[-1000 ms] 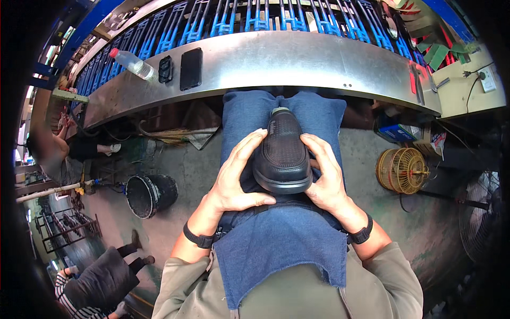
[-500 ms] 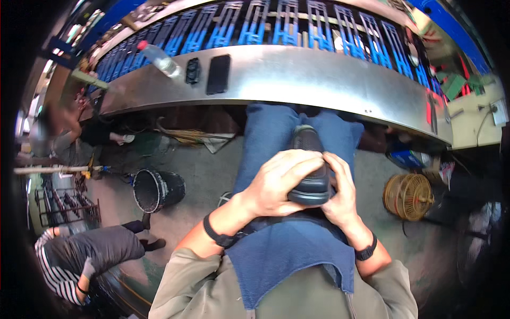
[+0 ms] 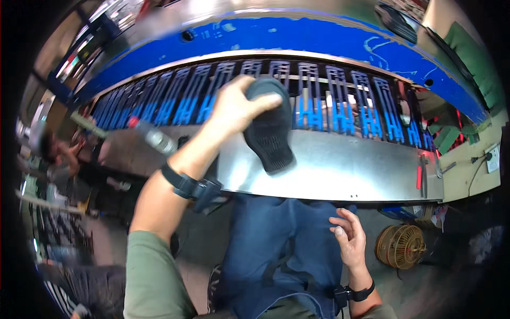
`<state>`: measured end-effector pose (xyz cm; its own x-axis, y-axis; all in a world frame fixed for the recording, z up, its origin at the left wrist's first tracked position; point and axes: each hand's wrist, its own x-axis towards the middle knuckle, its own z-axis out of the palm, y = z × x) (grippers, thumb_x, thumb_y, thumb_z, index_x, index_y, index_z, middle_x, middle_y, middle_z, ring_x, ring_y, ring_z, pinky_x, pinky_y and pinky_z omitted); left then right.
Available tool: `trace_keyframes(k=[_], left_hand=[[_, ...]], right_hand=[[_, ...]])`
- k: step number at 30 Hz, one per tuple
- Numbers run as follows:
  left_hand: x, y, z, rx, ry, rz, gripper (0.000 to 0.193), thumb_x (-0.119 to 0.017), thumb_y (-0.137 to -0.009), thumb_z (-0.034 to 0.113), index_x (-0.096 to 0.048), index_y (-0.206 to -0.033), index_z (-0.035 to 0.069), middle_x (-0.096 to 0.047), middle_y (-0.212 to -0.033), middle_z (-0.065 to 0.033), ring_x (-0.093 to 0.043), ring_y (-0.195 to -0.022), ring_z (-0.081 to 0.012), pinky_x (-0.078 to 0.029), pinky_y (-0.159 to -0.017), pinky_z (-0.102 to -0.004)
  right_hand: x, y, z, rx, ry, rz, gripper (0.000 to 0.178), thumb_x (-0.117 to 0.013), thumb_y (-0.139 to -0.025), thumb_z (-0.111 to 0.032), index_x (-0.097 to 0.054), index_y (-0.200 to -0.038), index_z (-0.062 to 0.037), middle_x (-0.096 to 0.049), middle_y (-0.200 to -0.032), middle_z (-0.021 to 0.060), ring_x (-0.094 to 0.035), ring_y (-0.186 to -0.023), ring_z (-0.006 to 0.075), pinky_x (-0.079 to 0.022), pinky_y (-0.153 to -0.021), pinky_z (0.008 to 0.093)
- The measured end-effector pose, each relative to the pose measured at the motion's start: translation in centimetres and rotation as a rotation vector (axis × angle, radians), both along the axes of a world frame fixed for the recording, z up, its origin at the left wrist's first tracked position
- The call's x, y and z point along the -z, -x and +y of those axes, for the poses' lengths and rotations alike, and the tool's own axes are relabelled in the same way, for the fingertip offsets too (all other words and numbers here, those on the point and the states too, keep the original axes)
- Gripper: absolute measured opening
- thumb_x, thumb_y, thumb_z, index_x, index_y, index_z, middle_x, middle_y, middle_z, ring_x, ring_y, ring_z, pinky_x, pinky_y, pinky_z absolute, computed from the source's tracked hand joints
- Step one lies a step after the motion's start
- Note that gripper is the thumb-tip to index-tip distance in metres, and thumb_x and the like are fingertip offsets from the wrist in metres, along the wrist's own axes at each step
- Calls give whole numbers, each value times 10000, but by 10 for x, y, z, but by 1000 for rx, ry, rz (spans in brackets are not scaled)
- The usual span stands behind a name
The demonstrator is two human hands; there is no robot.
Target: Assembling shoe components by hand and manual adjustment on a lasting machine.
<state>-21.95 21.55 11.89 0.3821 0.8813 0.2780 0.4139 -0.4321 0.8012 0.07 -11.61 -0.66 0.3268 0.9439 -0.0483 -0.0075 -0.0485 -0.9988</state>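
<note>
My left hand (image 3: 234, 109) grips a black shoe (image 3: 270, 133) near its wide end, thumb laid across it. The narrower end of the shoe hangs toward me, over the far edge of the steel ledge (image 3: 313, 165). Behind it runs a row of dark frames with blue ends (image 3: 313, 111). My right hand (image 3: 350, 239) is above my right thigh, empty, its fingers apart and loosely bent. My left forearm covers part of the ledge, and a dark object beside it is mostly hidden.
A clear bottle with a red cap (image 3: 154, 137) lies on the ledge at left. Red-handled tools (image 3: 419, 178) rest at its right end. A blue beam (image 3: 297, 37) spans the far side. A round wicker basket (image 3: 398, 247) stands on the floor at right. Other people are at left.
The shoe has gone from my lap up and forward over the row of frames, in my left hand. My right hand has let go of it. The view has tilted up.
</note>
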Motion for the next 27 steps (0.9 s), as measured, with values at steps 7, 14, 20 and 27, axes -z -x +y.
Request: trace_keyframes(k=[7, 14, 20, 27], left_hand=[[145, 33, 183, -287, -565, 546, 568, -735, -819, 114, -541, -1352, 141, -623, -1292, -165, -600, -1156, -402, -519, -912, -468], [231, 16, 206, -50, -271, 917, 603, -744, -836, 130, -480, -1369, 34, -562, -1337, -237, -560, -1201, -421, -489, -977, -469], [127, -43, 115, 254, -121, 820, 599, -759, -817, 117, -516, -1353, 5, -559, -1363, -256, -546, -1262, -416, -460, -1056, -468], [-110, -187, -17, 705, -1262, 151, 415, -691, -862, 176, -634, -1236, 9, -655, -1223, -187, -608, -1169, -360, -490, -1002, -452]], right_hand=[[104, -203, 144, 157, 58, -521, 480, -693, -928, -134, -526, -1360, -6, -646, -1203, 155, -647, -1104, 236, -538, -841, 339], [153, -497, 280, 631, 402, -1379, 771, -702, -874, -447, -440, -1433, 16, -455, -1453, 301, -479, -1301, 447, -378, -1102, 499], [164, -464, 353, 503, 566, -1170, 875, -713, -792, -528, -429, -1472, -56, -387, -1420, 424, -496, -1258, 518, -438, -1055, 510], [75, -377, 204, 574, 281, 230, 476, -670, -877, -567, -637, -990, -105, -644, -758, 24, -678, -624, 206, -464, -452, 296]])
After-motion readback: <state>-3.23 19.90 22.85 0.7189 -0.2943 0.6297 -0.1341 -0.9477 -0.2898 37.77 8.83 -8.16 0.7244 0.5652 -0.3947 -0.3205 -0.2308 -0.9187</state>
